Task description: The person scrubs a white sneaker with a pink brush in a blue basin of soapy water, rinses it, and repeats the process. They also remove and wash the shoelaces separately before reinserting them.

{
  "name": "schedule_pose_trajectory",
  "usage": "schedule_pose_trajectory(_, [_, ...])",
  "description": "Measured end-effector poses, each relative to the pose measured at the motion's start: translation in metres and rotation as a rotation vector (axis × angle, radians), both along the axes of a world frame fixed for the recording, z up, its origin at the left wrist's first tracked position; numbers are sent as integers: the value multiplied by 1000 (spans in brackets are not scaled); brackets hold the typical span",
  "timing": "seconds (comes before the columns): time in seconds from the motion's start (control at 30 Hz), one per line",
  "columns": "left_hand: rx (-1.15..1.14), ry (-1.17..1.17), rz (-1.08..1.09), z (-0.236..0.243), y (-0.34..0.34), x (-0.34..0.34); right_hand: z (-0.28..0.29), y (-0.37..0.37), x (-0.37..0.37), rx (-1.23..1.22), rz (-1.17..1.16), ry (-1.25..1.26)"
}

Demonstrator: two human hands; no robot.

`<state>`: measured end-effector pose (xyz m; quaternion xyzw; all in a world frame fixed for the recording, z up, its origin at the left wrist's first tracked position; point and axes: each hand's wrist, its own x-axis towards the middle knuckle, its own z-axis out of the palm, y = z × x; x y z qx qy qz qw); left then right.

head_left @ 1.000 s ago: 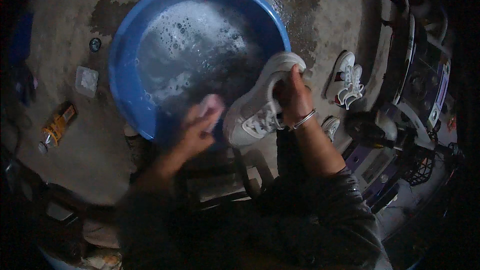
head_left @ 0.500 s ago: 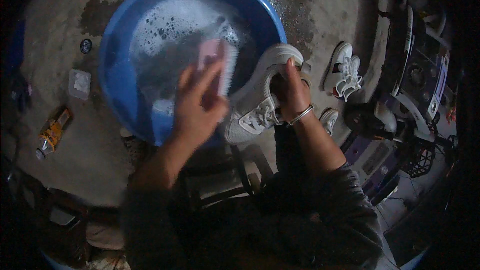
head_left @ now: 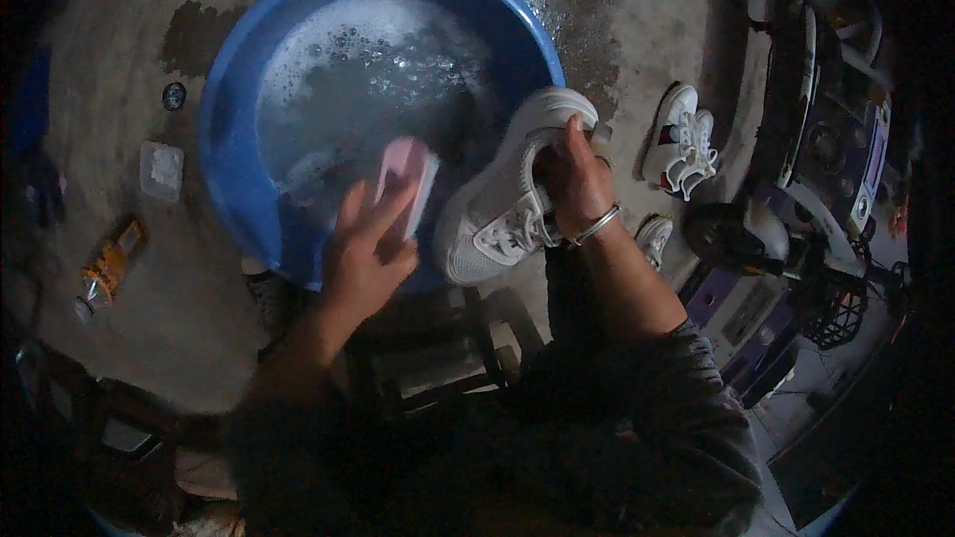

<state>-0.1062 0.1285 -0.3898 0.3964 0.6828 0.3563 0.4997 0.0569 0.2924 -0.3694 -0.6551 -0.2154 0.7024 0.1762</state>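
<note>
Soapy water fills our blue basin (head_left: pixel 234 189); our left hand (head_left: pixel 366 254) grips the pink scrub brush (head_left: pixel 406 179) above it, while our right hand (head_left: pixel 572 179) clamps the white sneaker (head_left: pixel 497 214) on the rim

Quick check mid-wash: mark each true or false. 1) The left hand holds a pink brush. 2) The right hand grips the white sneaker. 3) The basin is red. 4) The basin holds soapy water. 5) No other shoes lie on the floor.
1) The left hand holds a pink brush: true.
2) The right hand grips the white sneaker: true; the fingers reach into its opening.
3) The basin is red: false; it is blue.
4) The basin holds soapy water: true.
5) No other shoes lie on the floor: false; another white sneaker lies to the right of the basin.
</note>
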Motion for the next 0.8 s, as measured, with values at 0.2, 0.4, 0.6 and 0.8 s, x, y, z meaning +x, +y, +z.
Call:
schedule_pose_trajectory(0.2, [217, -155, 40, 13, 70, 54, 2, 1, -8, 11, -57, 34])
schedule_pose_trajectory(0.4, [37, 31, -155, -30, -28, 17, -4, -4, -7, 58, -24, -48])
schedule_pose_trajectory(0.6, [-63, 491, 419, -76, 21, -35, 2, 0, -3, 48, -4, 2])
schedule_pose_trajectory(0.8, [-140, 264, 122, -34, 31, -10, 6, 0, -4, -6, 42, 32])
